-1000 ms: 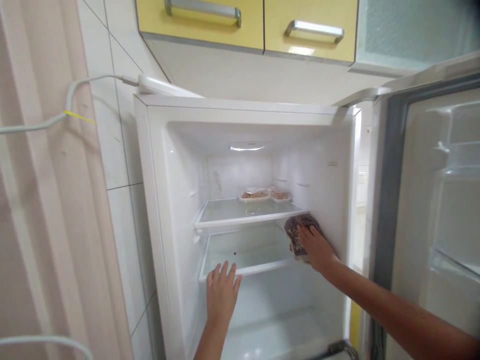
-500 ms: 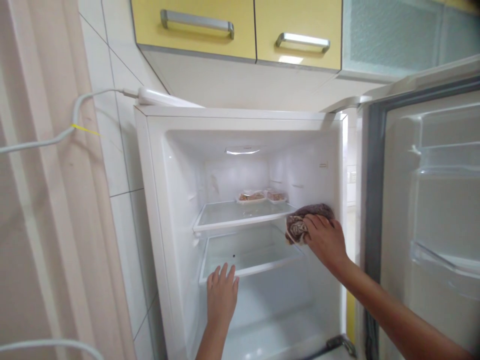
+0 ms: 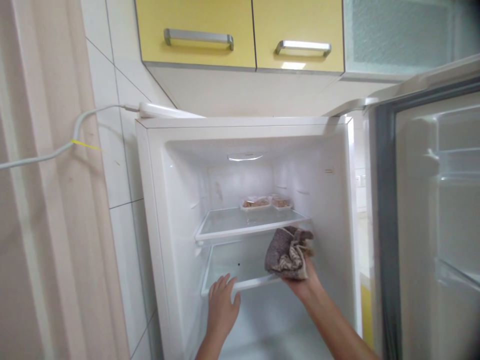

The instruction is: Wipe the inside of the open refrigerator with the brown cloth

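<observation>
In my right hand point(image 3: 305, 286) is a folded brown patterned cloth point(image 3: 287, 255), held palm up just under the right part of the upper shelf point(image 3: 225, 232). Part of the cloth covers the right side of the lower shelf point(image 3: 221, 257). My left hand point(image 3: 223, 305) is at the front edge of that lower shelf, fingers apart and holding nothing; I cannot tell whether it touches the edge. Both hands are at the open white fridge point(image 3: 153, 210). A small dark speck point(image 3: 239, 264) lies on the lower shelf.
Two wrapped food trays point(image 3: 255, 202) sit at the back of the upper shelf. The fridge door point(image 3: 416, 200) stands open on the right. Yellow cabinets point(image 3: 198, 15) hang above. At left are a tiled wall, a curtain point(image 3: 48, 225) and a white cable point(image 3: 77, 127).
My right hand has moved the cloth from the right inner wall leftward and down, and has turned palm up. My left hand stays near the lower shelf's edge. The view has shifted slightly.
</observation>
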{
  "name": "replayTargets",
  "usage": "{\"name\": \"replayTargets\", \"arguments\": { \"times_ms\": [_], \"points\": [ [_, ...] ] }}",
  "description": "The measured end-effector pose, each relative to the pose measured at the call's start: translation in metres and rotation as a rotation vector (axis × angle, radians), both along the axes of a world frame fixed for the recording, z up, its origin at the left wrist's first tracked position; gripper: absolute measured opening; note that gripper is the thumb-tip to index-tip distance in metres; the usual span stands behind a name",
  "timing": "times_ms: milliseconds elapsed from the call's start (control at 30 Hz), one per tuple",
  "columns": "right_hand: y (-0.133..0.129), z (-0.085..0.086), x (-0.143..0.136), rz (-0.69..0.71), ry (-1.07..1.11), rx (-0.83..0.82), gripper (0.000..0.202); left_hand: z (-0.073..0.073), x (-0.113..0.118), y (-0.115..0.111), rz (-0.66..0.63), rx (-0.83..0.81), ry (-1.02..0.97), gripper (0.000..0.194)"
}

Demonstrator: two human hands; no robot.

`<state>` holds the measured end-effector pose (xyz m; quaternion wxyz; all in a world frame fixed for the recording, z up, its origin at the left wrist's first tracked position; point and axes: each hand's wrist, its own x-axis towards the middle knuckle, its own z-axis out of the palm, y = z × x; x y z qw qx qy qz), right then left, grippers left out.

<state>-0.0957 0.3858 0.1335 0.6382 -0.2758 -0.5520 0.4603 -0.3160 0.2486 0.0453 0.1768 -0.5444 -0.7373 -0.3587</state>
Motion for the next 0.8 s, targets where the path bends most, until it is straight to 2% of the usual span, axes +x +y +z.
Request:
{"name": "replayTargets", "arguments": {
  "times_ms": [100, 167, 267, 333, 400, 500, 633, 800],
  "points": [
    [0.003, -0.002, -0.001, 0.238, 0.034, 0.102, 0.067, 0.032, 0.001, 0.0, -0.13, 0.115, -0.397, 0.036],
    [0.008, 0.004, 0.004, 0.327, 0.08, 0.152, 0.074, 0.065, 0.007, 0.001, -0.188, 0.237, -0.741, 0.044],
    [0.023, 0.024, 0.015, 0.336, 0.211, 0.166, 0.081, 0.121, 0.022, 0.006, -0.309, 0.424, -1.218, 0.053],
    [0.034, 0.038, 0.02, 0.302, 0.242, 0.178, 0.088, 0.15, 0.03, 0.015, -0.375, 0.552, -1.335, 0.05],
    [0.043, 0.05, 0.021, 0.276, 0.22, 0.189, 0.092, 0.167, 0.034, 0.026, -0.397, 0.621, -1.363, 0.047],
    [0.052, 0.058, 0.01, 0.299, 0.309, 0.158, 0.088, 0.173, 0.034, 0.038, -0.341, 0.647, -1.37, 0.044],
    [0.06, 0.058, -0.01, 0.324, 0.486, 0.082, 0.079, 0.167, 0.026, 0.042, -0.247, 0.601, -1.388, 0.041],
    [0.073, 0.06, -0.028, 0.237, 0.368, 0.049, 0.056, 0.159, 0.014, 0.048, -0.235, 0.51, -1.304, 0.046]
  ]
}}
